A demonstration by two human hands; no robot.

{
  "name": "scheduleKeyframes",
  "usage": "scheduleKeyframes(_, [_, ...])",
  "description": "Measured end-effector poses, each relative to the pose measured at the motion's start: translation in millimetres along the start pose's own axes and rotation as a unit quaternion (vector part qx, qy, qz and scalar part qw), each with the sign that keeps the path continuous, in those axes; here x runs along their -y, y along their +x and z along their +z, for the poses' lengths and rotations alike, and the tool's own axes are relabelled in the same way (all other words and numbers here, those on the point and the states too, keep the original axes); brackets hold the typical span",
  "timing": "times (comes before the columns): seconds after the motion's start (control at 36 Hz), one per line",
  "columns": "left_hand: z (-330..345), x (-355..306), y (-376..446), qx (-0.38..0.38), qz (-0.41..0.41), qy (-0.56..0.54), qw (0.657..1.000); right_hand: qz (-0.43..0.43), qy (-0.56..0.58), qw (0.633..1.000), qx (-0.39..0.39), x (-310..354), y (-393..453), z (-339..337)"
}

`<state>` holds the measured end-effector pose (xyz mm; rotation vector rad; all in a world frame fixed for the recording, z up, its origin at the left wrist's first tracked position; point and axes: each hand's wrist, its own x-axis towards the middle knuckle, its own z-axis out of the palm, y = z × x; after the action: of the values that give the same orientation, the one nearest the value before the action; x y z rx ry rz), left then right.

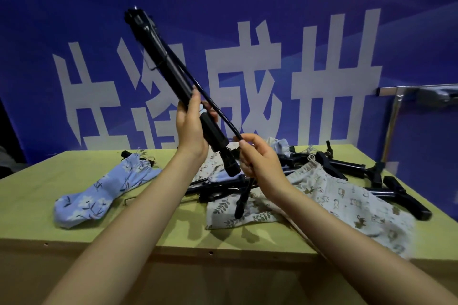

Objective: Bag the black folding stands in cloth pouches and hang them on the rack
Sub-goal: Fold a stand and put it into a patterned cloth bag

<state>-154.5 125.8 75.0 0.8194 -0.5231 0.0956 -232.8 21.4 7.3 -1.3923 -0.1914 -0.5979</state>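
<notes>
You're mid-fold, not bagging yet: your left hand (190, 126) wraps round the body of the black folding stand (158, 57), held up tilted above the counter (104, 233), while your right hand (257, 156) pinches the tip of one thin splayed leg (213, 104). Next, press that leg flat against the shaft; a second leg seems to hang below the right hand, hard to tell. Then slide it into the beige printed pouch (329, 195); the blue floral pouch (99, 193) looks already filled.
</notes>
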Motion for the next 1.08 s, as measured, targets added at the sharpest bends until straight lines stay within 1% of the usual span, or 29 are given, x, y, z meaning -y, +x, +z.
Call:
scheduleKeyframes(0.08, [-1, 10, -2, -0.013, -0.01, -0.006, 1.0, 0.021, 0.007, 1.0, 0.009, -2, 0, -9])
scheduleKeyframes(0.14, [0, 14, -4, -0.018, -0.037, -0.015, 0.999, 0.03, -0.001, 0.999, 0.015, -3, 0, -12])
scheduleKeyframes(0.22, [1, 19, -5, -0.025, -0.071, -0.031, 0.997, 0.028, -0.026, 0.999, 0.019, -6, -5, -15])
scheduleKeyframes(0.28, [2, 20, -5, -0.03, -0.079, -0.013, 0.996, 0.019, -0.039, 0.999, 0.026, -7, -11, -16])
scheduleKeyframes(0.61, [16, 27, -16, -0.041, -0.034, 0.066, 0.996, 0.009, -0.063, 0.998, 0.009, -11, -25, -24])
scheduleKeyframes(0.72, [17, 28, -16, -0.03, -0.035, 0.095, 0.994, 0.006, -0.071, 0.997, 0.011, -11, -28, -29])
scheduleKeyframes(0.83, [20, 26, -16, -0.014, -0.05, 0.068, 0.996, 0.001, -0.072, 0.997, 0.012, -12, -31, -30])
scheduleKeyframes(0.89, [21, 26, -16, -0.009, -0.069, 0.034, 0.997, 0.012, -0.066, 0.998, 0.016, -12, -31, -30])
scheduleKeyframes(0.94, [20, 26, -16, -0.005, -0.082, 0.016, 0.996, 0.048, -0.048, 0.997, 0.021, -13, -29, -31])
scheduleKeyframes(1.0, [19, 29, -16, 0.006, -0.083, 0.014, 0.996, 0.08, -0.046, 0.995, 0.026, -16, -28, -34])
scheduleKeyframes(1.08, [17, 33, -18, 0.036, -0.074, 0.02, 0.996, 0.095, -0.072, 0.992, 0.029, -23, -27, -38])
